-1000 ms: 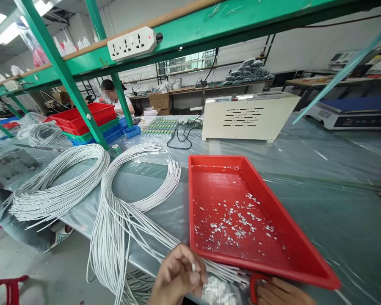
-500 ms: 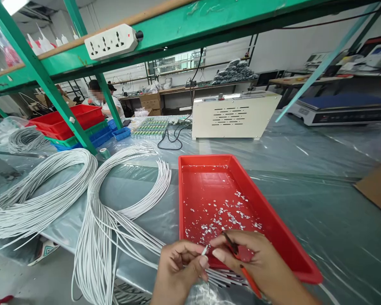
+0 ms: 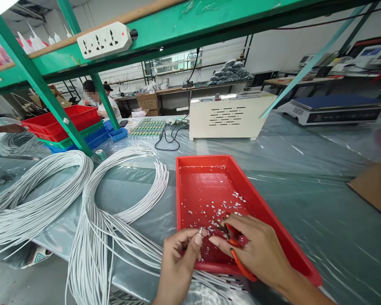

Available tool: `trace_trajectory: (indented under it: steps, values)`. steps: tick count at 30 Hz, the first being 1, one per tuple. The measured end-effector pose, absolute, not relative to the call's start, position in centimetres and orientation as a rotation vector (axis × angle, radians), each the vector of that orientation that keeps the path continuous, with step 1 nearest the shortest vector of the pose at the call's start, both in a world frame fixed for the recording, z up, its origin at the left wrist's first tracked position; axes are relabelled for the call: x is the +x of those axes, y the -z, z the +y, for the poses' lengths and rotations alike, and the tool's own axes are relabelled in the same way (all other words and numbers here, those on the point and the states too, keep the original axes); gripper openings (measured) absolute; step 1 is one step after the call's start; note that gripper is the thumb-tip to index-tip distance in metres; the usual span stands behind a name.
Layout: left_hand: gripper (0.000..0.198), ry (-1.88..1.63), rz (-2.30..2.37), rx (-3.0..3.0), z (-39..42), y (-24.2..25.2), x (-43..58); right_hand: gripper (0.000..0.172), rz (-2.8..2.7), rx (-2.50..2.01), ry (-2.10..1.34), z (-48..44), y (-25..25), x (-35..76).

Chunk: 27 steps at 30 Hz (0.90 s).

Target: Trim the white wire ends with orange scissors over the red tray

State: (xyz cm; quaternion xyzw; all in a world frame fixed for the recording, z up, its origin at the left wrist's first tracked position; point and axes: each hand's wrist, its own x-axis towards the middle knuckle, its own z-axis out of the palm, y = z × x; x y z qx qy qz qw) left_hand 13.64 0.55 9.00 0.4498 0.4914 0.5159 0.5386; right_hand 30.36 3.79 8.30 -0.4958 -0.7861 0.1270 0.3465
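Note:
Between thumb and forefinger, my left hand (image 3: 181,258) pinches the end of a white cable (image 3: 200,231), its tip pointing up. My right hand (image 3: 257,245) is closed around red-handled cutters (image 3: 238,254), whose dark jaws point left toward the cable tip but stand apart from it. Both hands are over the near end of a red tray (image 3: 279,224). Small silvery and white scraps (image 3: 224,207) lie scattered on the tray's floor. A large bundle of white cables (image 3: 95,220) loops on the table to the left, with several ends running under my hands.
Another coil of white cable (image 3: 60,182) lies farther left. Behind the tray stand a cream metal box (image 3: 228,116) and a weighing scale (image 3: 333,110). Stacked bins (image 3: 60,123) sit at back left beside a green post. Another person's arm (image 3: 4,129) reaches in at the left edge.
Both hands have risen slightly over the tray. The cutters have moved away from my left fingers and the cable tip shows more. Another person's arm has appeared at the left edge.

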Motion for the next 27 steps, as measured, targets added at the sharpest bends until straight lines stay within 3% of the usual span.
trace_trajectory:
  steps: [3, 8, 27]
  values:
    - [0.025, -1.211, 1.147, 1.084, 0.5, -8.9, 13.7, 0.043, -2.144, -1.308, -0.118, 3.7, -7.6, 31.0]
    - [0.019, -1.299, 1.181, 1.204, 0.3, -8.6, 14.0, 0.048, -2.197, -1.297, -0.109, 3.2, -7.8, 30.8]
    - [0.024, -1.201, 1.264, 1.441, 0.4, -8.6, 14.1, 0.046, -2.249, -1.278, -0.153, 2.7, -7.4, 30.5]
